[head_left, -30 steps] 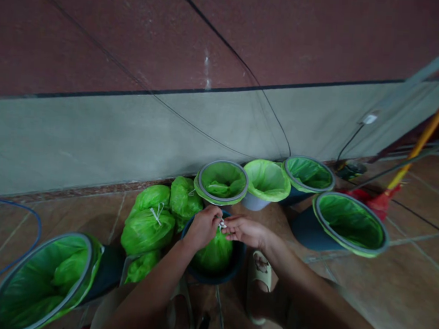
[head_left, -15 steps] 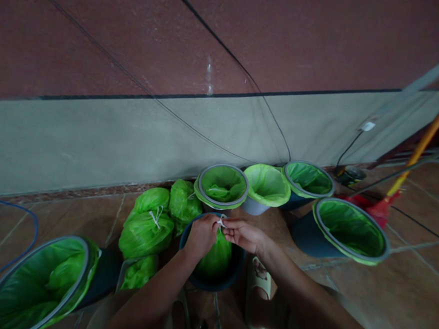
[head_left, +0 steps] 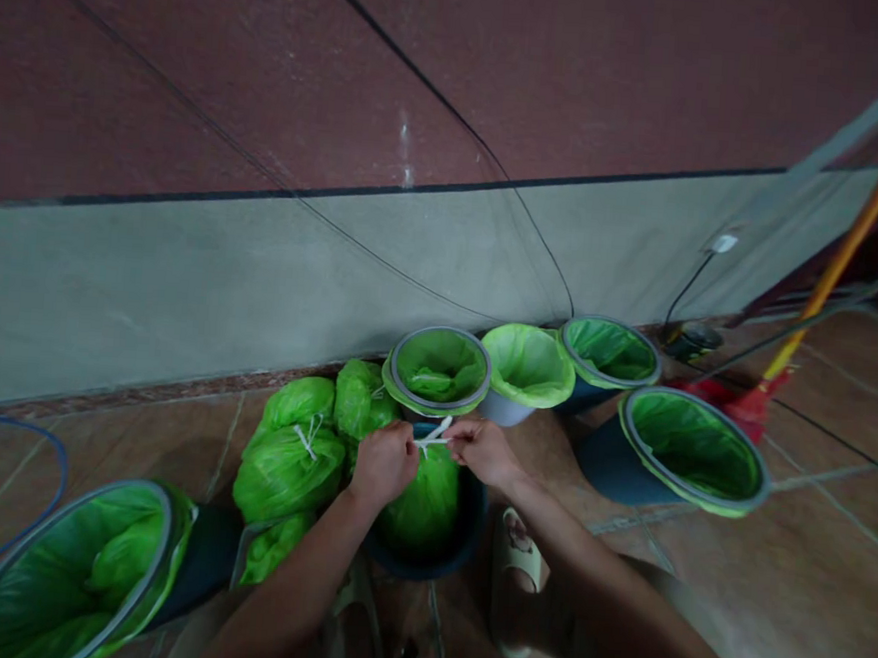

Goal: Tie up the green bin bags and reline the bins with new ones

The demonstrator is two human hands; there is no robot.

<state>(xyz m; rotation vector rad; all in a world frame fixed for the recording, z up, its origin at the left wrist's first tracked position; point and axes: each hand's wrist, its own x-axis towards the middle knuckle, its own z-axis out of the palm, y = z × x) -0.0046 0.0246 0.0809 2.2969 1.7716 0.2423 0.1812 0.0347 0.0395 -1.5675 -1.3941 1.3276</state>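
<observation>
A dark blue bin [head_left: 461, 541] stands on the tiled floor right in front of me, with a full green bag [head_left: 419, 503] in it. White drawstrings [head_left: 433, 437] stretch between my hands above the bag's gathered mouth. My left hand [head_left: 385, 463] is closed on the left end of the strings, over the bag. Pinched on the right end is my right hand [head_left: 485, 451], at the bin's far rim.
Tied green bags [head_left: 291, 454] lie on the floor to the left. Several bins lined in green [head_left: 440, 369] stand along the wall, one large at the lower left [head_left: 68, 569], one at the right [head_left: 690, 449]. A mop [head_left: 824, 296] leans at far right. Cables run down the wall.
My hands have drawn apart, pulling the white strings taut sideways over the bag. The left hand dropped a little lower; the right moved slightly back.
</observation>
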